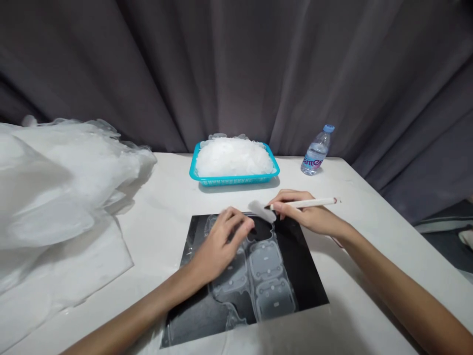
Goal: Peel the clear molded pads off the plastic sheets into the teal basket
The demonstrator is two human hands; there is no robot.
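My right hand (pixel 303 212) grips a white marker (pixel 312 202), its dark tip pointing left. A thin translucent white plastic piece (pixel 261 211) is at its fingertips, above the top edge of a black sheet (pixel 303 276). On that sheet lies a clear plastic film (pixel 266 259) with rounded, panel-like shapes. My left hand (pixel 227 236) is over the film's upper left part, fingers curled and thumb bent in. A small dark spot shows beside that thumb; what the fingers hold, if anything, cannot be made out.
Behind the hands stands a turquoise basket (pixel 236 180) heaped with white translucent pieces (pixel 232 155). A water bottle (pixel 316 152) with a blue cap is at the back right. A large pile of translucent plastic (pixel 66 177) covers the table's left side. A grey curtain (pixel 236 69) hangs behind the white table (pixel 369 217).
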